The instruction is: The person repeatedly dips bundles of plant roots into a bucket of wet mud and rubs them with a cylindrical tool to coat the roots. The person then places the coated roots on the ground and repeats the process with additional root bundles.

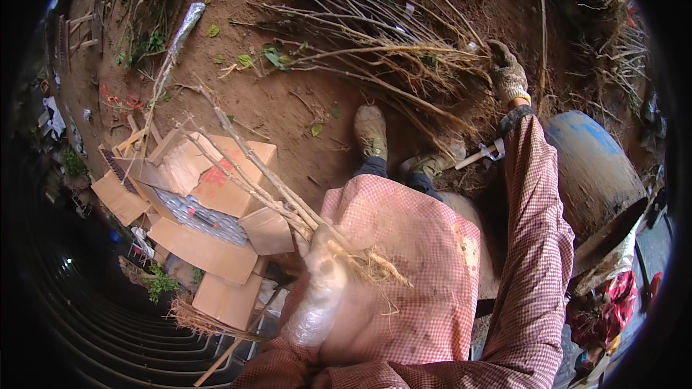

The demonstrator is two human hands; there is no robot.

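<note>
My left hand (pixel 323 254), gloved and wrapped with clear plastic film at the wrist, grips a few bare-root saplings (pixel 270 189) over my lap. Their roots (pixel 378 267) hang over the checked apron (pixel 411 227), and their stems point to the upper left. My right hand (pixel 505 67), in a dirty knitted glove, reaches out to the root end of a pile of bare-root saplings (pixel 378 48) on the soil. Its fingers are partly hidden, so whether they hold a root cannot be told.
An open cardboard box (pixel 205 248) of shiny packed items stands at left, beside another box (pixel 243 167). A foil-wrapped bundle (pixel 186 27) lies beyond. A muddy blue barrel (pixel 589 173) is at right. My boots (pixel 371 129) rest on the soil near a wooden handle (pixel 476 156).
</note>
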